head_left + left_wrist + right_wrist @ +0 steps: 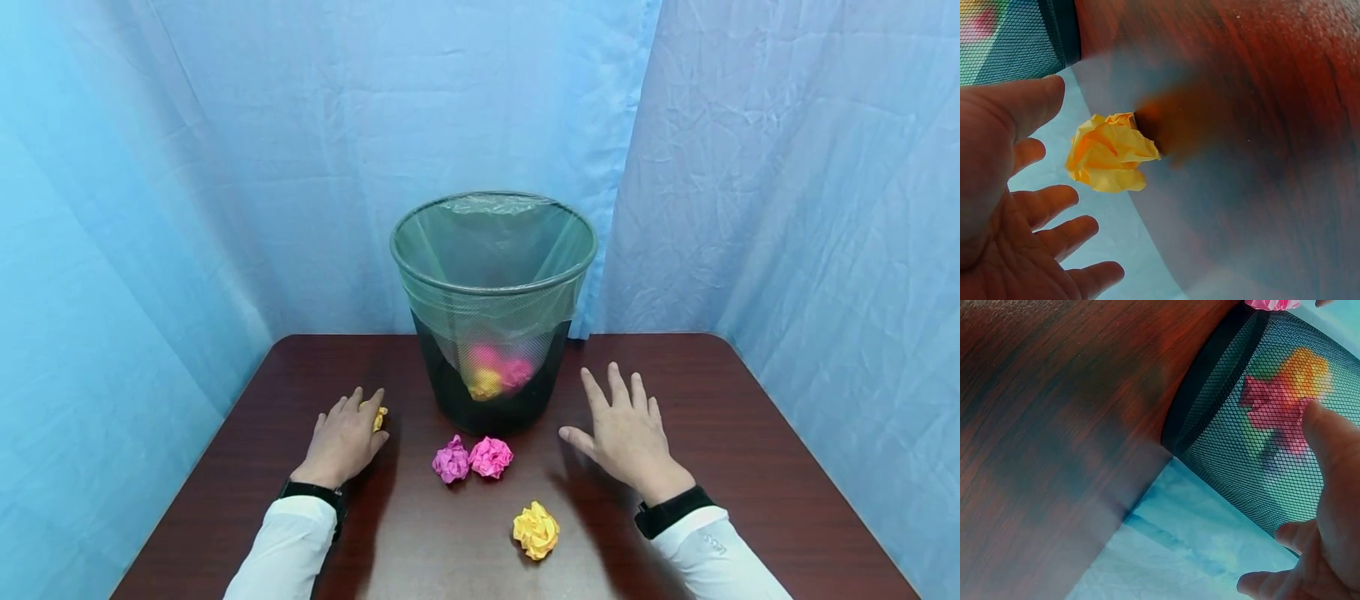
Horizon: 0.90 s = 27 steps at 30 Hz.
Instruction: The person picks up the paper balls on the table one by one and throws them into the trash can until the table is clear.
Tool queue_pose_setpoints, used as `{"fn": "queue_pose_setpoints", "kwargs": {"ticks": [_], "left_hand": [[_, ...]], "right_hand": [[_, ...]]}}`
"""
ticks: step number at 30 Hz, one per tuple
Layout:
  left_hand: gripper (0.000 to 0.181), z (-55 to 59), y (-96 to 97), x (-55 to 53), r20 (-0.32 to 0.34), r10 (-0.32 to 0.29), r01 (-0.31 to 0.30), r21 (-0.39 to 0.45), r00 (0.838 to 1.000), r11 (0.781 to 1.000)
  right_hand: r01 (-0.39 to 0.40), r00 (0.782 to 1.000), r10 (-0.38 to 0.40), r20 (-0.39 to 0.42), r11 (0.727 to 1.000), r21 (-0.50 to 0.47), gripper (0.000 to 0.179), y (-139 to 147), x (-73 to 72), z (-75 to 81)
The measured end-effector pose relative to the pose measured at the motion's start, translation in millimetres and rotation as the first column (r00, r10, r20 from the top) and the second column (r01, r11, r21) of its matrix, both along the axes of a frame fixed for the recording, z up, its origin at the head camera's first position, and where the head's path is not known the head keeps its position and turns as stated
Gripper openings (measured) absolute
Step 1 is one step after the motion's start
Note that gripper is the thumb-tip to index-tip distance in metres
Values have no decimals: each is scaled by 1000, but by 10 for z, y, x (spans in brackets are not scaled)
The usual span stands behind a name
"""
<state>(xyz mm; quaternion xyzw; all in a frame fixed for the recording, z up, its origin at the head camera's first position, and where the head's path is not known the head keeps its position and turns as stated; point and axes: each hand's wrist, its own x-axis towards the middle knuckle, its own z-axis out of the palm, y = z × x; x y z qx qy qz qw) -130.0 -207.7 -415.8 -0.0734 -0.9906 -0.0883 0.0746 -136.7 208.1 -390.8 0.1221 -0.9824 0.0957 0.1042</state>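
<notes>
My left hand [344,439] reaches over a crumpled yellow paper ball [1112,153] on the table's left side. Its thumb and fingers are spread apart around the ball, none curled onto it in the left wrist view. To the right of the mesh wastebasket [427,350], my right hand [625,436] hovers with fingers spread and nothing in them. Close before the basket lie a purple paper ball [451,460] and a pink paper ball [491,457], side by side. Another yellow paper ball [536,531] sits nearer the front.
A pale green liner bag [495,287] folds over the basket's rim. Through the mesh, pink and yellow paper balls [486,382] show inside, low down. Light blue curtains [300,167] surround the dark brown wooden table [750,467] at the back and sides.
</notes>
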Motion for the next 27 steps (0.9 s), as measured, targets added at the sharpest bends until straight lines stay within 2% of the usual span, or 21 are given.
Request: {"fn": "queue_pose_setpoints", "kwargs": {"ticks": [8,16,27], "left_hand": [[65,-51,7,17,7,-6,6,-14,1000,1000],[61,-83,10,15,13,-18,18,8,1000,1000],[47,-139,-1,24,-54,-59,59,-8,997,998]], "right_hand": [[1,1000,-1,14,1000,2,96,-17,14,14],[2,1000,-2,24,1000,8,96,-19,8,18],[-2,1000,2,27,1000,2,96,-24,17,19]]}}
